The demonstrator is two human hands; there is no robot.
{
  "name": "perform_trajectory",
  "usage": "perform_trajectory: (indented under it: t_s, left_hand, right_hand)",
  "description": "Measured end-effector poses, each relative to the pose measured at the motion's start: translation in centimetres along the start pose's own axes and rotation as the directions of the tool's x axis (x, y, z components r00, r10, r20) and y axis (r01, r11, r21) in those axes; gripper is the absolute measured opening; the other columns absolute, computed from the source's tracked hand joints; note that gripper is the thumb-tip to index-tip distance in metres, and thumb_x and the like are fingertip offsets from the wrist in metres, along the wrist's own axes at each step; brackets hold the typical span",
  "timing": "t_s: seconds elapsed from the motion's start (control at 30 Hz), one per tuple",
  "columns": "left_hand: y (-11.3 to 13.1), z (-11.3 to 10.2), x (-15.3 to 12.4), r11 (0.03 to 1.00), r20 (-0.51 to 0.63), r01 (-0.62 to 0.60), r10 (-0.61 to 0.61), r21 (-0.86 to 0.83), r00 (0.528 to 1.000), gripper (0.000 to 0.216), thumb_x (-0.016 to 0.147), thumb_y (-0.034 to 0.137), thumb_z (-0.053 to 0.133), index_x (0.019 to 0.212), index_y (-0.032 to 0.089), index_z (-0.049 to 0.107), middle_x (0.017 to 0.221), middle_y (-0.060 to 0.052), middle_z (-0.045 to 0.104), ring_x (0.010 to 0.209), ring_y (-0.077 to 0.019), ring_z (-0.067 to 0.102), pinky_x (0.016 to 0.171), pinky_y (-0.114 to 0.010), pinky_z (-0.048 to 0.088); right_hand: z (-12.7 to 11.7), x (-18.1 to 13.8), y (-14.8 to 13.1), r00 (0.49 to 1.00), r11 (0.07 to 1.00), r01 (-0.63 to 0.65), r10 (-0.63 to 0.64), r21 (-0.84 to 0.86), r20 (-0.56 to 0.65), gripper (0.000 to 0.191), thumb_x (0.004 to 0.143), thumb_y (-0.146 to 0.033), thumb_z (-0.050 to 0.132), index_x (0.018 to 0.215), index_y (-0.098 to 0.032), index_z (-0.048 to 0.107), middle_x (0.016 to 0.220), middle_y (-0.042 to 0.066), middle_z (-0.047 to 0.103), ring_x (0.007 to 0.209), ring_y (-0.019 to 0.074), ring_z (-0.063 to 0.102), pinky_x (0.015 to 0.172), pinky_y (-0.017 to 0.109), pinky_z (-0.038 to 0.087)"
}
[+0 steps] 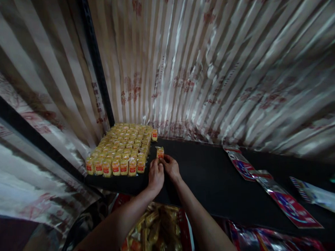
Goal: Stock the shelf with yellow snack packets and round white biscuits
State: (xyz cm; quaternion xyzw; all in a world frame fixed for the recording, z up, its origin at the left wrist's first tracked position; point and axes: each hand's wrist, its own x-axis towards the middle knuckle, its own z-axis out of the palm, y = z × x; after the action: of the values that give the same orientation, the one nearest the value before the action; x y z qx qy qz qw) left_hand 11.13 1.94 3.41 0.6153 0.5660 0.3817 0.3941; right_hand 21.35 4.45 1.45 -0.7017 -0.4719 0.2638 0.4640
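Note:
My left hand (156,175) and my right hand (171,168) meet over the dark shelf with their fingers closed at the lower end of one small yellow snack packet (159,151). The packet has a clear wrapper and a red label; its near end is hidden by my fingers. Just left of my hands stand close rows of matching snack packets (124,166), upright with red labels facing me. One more packet (154,135) stands at the back right corner of those rows.
Below the shelf (197,172), a red-rimmed container (188,228) holds many loose wrapped packets. Flat red-and-blue printed bags (293,205) and a white packet (320,196) lie to the right. Striped plastic sheeting (165,66) and a dark metal post (96,58) stand behind.

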Motion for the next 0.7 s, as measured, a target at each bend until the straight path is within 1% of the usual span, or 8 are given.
perform_trajectory:
  t_s: [0.1, 0.17, 0.23, 0.37, 0.43, 0.57, 0.7]
  left_hand:
    - [0.3, 0.9, 1.8, 0.995, -0.032, -0.012, 0.009, -0.101, 0.999, 0.042, 0.089, 0.026, 0.038, 0.126, 0.012, 0.050, 0.140, -0.013, 0.045, 0.131, -0.0187, 0.040, 0.113, -0.035, 0.028]
    - [0.5, 1.4, 3.0, 0.981, -0.050, -0.003, -0.007, -0.193, 0.999, 0.041, 0.089, 0.026, 0.038, 0.127, 0.015, 0.051, 0.141, -0.011, 0.045, 0.133, -0.0173, 0.038, 0.115, -0.034, 0.025]
    - [0.5, 1.7, 4.1, 0.968, -0.049, 0.032, -0.046, -0.249, 0.998, 0.041, 0.089, 0.026, 0.039, 0.128, 0.016, 0.051, 0.141, -0.009, 0.045, 0.133, -0.0167, 0.038, 0.115, -0.033, 0.025]
    - [0.3, 1.9, 6.3, 0.965, -0.029, 0.092, -0.103, -0.247, 0.994, 0.043, 0.090, 0.025, 0.038, 0.130, 0.012, 0.048, 0.143, -0.011, 0.042, 0.135, -0.0166, 0.035, 0.115, -0.030, 0.023]
    - [0.2, 1.9, 7.0, 0.966, -0.030, 0.099, -0.109, -0.239, 0.994, 0.043, 0.091, 0.026, 0.036, 0.131, 0.013, 0.046, 0.144, -0.010, 0.040, 0.136, -0.0151, 0.033, 0.116, -0.029, 0.021]
    - [0.0, 1.9, 8.0, 0.965, -0.020, 0.117, -0.125, -0.237, 0.992, 0.044, 0.093, 0.026, 0.034, 0.134, 0.015, 0.042, 0.146, -0.008, 0.037, 0.136, -0.0121, 0.031, 0.116, -0.027, 0.019]
    - [-0.4, 2.3, 8.9, 0.955, 0.006, 0.141, -0.145, -0.262, 0.989, 0.046, 0.094, 0.028, 0.033, 0.136, 0.013, 0.039, 0.148, -0.009, 0.034, 0.138, -0.0121, 0.027, 0.117, -0.027, 0.016]
  right_hand:
    - [0.7, 2.5, -0.3, 1.000, 0.999, -0.019, 0.019, -0.047, 0.005, 0.034, 0.074, -0.041, 0.056, 0.097, -0.019, 0.067, 0.091, 0.005, 0.071, 0.082, 0.0191, 0.066, 0.078, 0.032, 0.050]
    - [1.2, 4.1, -0.6, 1.000, 0.997, -0.029, 0.029, -0.076, -0.001, 0.034, 0.075, -0.040, 0.055, 0.098, -0.019, 0.067, 0.092, 0.004, 0.071, 0.081, 0.0185, 0.065, 0.077, 0.031, 0.050]
    - [1.8, 5.5, -0.9, 1.000, 0.995, -0.023, 0.023, -0.093, -0.010, 0.034, 0.076, -0.039, 0.054, 0.100, -0.019, 0.066, 0.093, 0.005, 0.070, 0.081, 0.0183, 0.065, 0.077, 0.030, 0.049]
    - [2.9, 7.6, -1.7, 0.999, 0.997, 0.008, -0.011, -0.077, -0.033, 0.034, 0.077, -0.037, 0.054, 0.103, -0.018, 0.066, 0.092, 0.005, 0.070, 0.081, 0.0179, 0.064, 0.076, 0.029, 0.049]
    - [3.2, 8.4, -2.0, 0.999, 0.995, 0.015, -0.018, -0.094, -0.036, 0.034, 0.078, -0.038, 0.054, 0.103, -0.019, 0.066, 0.091, 0.004, 0.070, 0.080, 0.0179, 0.063, 0.075, 0.028, 0.049]
    - [3.8, 9.6, -2.4, 1.000, 0.981, 0.005, -0.011, -0.193, -0.029, 0.035, 0.080, -0.039, 0.053, 0.106, -0.019, 0.065, 0.093, 0.005, 0.069, 0.081, 0.0178, 0.063, 0.074, 0.027, 0.047]
    - [4.4, 10.3, -2.3, 0.999, 0.958, -0.007, -0.003, -0.287, -0.037, 0.035, 0.080, -0.034, 0.055, 0.110, -0.018, 0.063, 0.098, 0.008, 0.066, 0.085, 0.0183, 0.062, 0.076, 0.027, 0.046]
